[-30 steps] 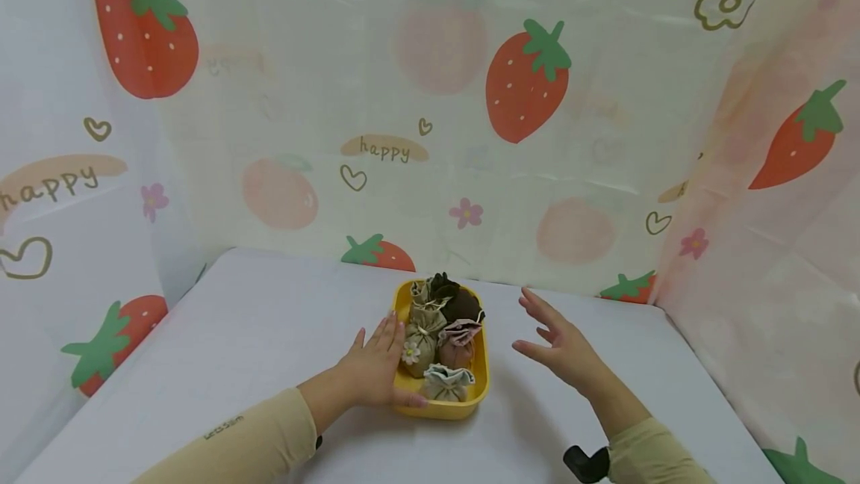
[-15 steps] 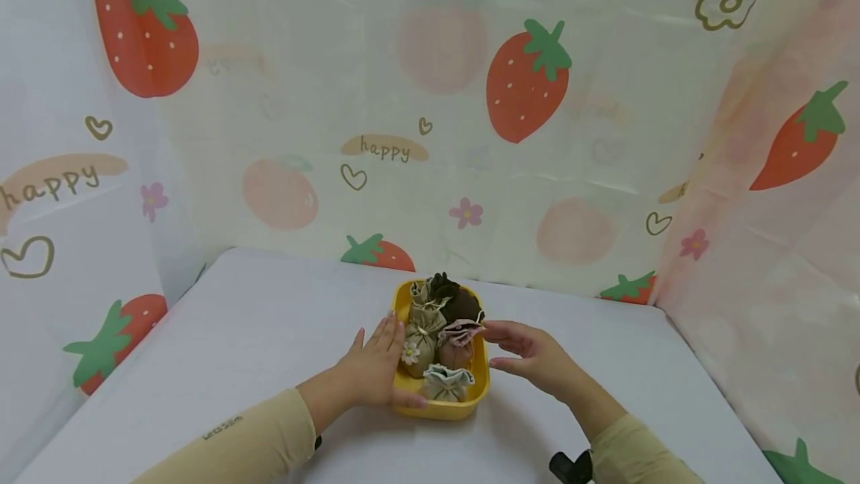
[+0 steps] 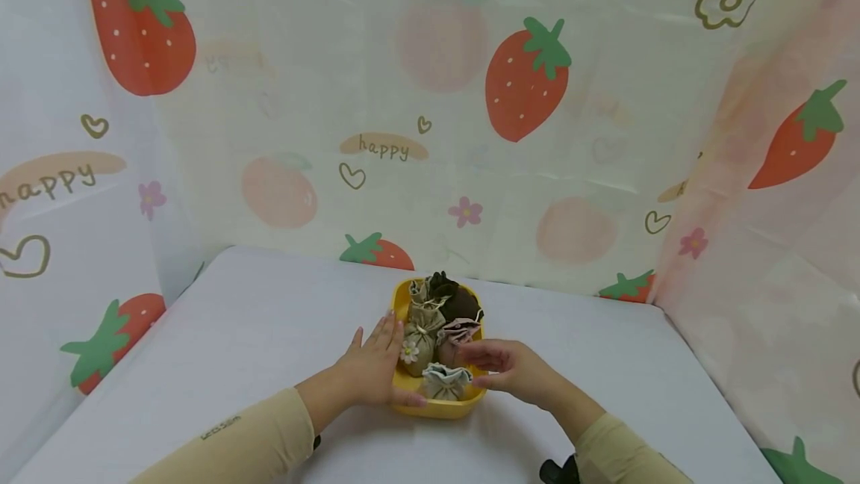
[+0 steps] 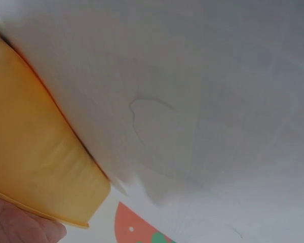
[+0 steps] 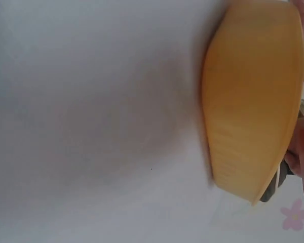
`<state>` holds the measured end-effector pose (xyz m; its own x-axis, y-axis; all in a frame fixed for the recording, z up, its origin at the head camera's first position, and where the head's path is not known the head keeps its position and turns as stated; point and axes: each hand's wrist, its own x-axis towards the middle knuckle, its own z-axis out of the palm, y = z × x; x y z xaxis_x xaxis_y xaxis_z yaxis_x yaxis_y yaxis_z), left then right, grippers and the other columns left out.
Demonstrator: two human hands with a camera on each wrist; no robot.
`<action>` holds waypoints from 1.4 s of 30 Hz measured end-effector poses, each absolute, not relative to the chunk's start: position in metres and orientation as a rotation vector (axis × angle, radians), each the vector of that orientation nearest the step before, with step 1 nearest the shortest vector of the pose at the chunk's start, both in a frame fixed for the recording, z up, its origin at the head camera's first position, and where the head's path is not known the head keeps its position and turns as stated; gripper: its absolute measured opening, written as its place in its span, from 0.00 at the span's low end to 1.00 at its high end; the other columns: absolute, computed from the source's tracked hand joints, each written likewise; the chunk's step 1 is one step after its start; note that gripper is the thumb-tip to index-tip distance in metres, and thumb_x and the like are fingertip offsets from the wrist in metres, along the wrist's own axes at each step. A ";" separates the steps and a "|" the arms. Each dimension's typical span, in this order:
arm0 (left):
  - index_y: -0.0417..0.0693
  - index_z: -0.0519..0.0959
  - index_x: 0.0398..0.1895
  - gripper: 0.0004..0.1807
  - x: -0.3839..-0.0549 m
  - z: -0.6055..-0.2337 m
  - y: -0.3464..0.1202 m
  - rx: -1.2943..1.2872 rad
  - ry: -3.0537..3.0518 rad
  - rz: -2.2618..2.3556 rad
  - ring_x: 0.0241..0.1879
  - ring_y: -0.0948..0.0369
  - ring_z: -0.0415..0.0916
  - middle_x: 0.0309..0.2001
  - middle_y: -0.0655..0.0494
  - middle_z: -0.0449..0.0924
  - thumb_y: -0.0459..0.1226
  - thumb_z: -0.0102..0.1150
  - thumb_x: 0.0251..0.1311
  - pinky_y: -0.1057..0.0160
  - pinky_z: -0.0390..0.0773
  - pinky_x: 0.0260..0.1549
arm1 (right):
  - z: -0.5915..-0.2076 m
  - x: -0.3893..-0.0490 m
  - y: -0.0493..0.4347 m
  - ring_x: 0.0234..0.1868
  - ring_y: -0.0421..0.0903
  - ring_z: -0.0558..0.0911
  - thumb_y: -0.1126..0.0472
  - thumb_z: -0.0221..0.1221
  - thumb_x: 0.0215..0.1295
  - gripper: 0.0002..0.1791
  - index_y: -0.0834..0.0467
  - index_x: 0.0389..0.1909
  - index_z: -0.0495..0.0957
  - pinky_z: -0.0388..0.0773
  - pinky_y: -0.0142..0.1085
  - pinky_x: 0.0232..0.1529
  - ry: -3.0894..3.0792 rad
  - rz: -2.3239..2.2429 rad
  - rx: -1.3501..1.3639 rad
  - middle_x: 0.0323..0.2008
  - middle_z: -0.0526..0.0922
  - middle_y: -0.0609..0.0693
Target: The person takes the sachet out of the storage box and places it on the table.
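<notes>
A yellow plastic box (image 3: 440,411) on the white table holds several small drawstring pouches. The front one is pale with a whitish frilled top (image 3: 446,385); a pink-brown pouch (image 3: 449,352) sits behind it. Beside that is a beige pouch with a white flower (image 3: 423,323), and a dark brown pouch (image 3: 465,305) lies at the back right. My left hand (image 3: 369,373) rests along the box's left rim, fingers straight, thumb at the front corner. Over the right rim, my right hand (image 3: 520,372) reaches in with fingers lightly bent beside the pink-brown and whitish pouches; contact is unclear.
White cloth covers the table (image 3: 282,305). Printed curtains (image 3: 403,95) with strawberries and flowers stand behind and at both sides. A black wrist strap piece (image 3: 559,470) hangs below the right sleeve. Both wrist views show the box's outer wall (image 5: 253,96).
My right hand has come in from the right and moved toward me, its fingertips now over the right rim. My left hand, the box and the pouches have stayed in place.
</notes>
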<state>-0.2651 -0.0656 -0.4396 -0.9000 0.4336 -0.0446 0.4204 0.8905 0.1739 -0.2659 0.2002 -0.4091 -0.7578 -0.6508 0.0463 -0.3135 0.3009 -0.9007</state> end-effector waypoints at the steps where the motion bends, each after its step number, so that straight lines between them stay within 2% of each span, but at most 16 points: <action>1: 0.37 0.41 0.71 0.73 -0.265 -0.440 -0.066 0.674 2.976 0.246 0.70 0.49 0.33 0.71 0.41 0.32 0.82 0.35 0.27 0.39 0.43 0.61 | -0.410 -0.266 0.200 0.54 0.59 0.74 0.65 0.63 0.55 0.27 0.68 0.56 0.70 0.67 0.51 0.54 2.243 -1.434 -0.854 0.52 0.75 0.65; 7: 0.37 0.41 0.71 0.73 -0.266 -0.441 -0.066 0.674 2.976 0.253 0.70 0.49 0.33 0.71 0.41 0.32 0.82 0.35 0.28 0.39 0.43 0.62 | -0.415 -0.267 0.197 0.51 0.50 0.77 0.66 0.63 0.55 0.23 0.67 0.53 0.73 0.69 0.49 0.53 2.282 -1.374 -0.839 0.51 0.77 0.62; 14: 0.37 0.41 0.71 0.73 -0.265 -0.440 -0.066 0.679 2.983 0.252 0.70 0.49 0.33 0.71 0.41 0.32 0.82 0.36 0.29 0.39 0.43 0.62 | -0.419 -0.268 0.193 0.45 0.42 0.79 0.63 0.63 0.55 0.21 0.65 0.50 0.76 0.75 0.40 0.47 2.363 -1.299 -0.888 0.47 0.80 0.57; 21: 0.37 0.42 0.71 0.72 -0.265 -0.439 -0.066 0.681 2.980 0.249 0.70 0.49 0.34 0.71 0.41 0.32 0.82 0.36 0.30 0.40 0.43 0.62 | -0.414 -0.263 0.187 0.39 0.45 0.80 0.68 0.62 0.55 0.14 0.62 0.44 0.80 0.76 0.28 0.37 2.433 -1.267 -0.802 0.39 0.83 0.53; 26: 0.37 0.41 0.71 0.72 -0.264 -0.438 -0.065 0.680 2.972 0.261 0.70 0.49 0.34 0.71 0.40 0.32 0.81 0.37 0.30 0.39 0.43 0.62 | -0.413 -0.261 0.184 0.35 0.43 0.79 0.70 0.61 0.55 0.10 0.63 0.40 0.81 0.75 0.27 0.33 2.481 -1.260 -0.743 0.35 0.83 0.54; 31: 0.37 0.41 0.71 0.72 -0.263 -0.438 -0.066 0.673 2.968 0.267 0.70 0.49 0.34 0.71 0.40 0.32 0.82 0.37 0.29 0.39 0.42 0.61 | -0.419 -0.265 0.185 0.31 0.36 0.78 0.66 0.63 0.55 0.06 0.60 0.34 0.82 0.74 0.28 0.30 2.527 -1.287 -0.750 0.31 0.84 0.51; 36: 0.37 0.41 0.71 0.72 -0.263 -0.439 -0.066 0.675 2.965 0.262 0.70 0.49 0.33 0.71 0.40 0.32 0.82 0.37 0.29 0.40 0.42 0.62 | -0.422 -0.266 0.185 0.28 0.37 0.78 0.61 0.65 0.53 0.05 0.57 0.31 0.83 0.74 0.29 0.27 2.571 -1.320 -0.738 0.28 0.84 0.48; 42: 0.37 0.41 0.71 0.73 -0.265 -0.439 -0.066 0.695 2.972 0.256 0.70 0.48 0.34 0.71 0.40 0.32 0.82 0.37 0.30 0.40 0.43 0.62 | -0.420 -0.266 0.183 0.27 0.37 0.77 0.61 0.64 0.54 0.03 0.56 0.29 0.84 0.74 0.29 0.26 2.633 -1.334 -0.703 0.27 0.83 0.46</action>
<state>-0.2653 -0.0660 -0.4394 -0.8942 0.4460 -0.0386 0.4329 0.8834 0.1795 -0.2656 0.1834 -0.4199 -0.8871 -0.4481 0.1104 -0.3541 0.5076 -0.7854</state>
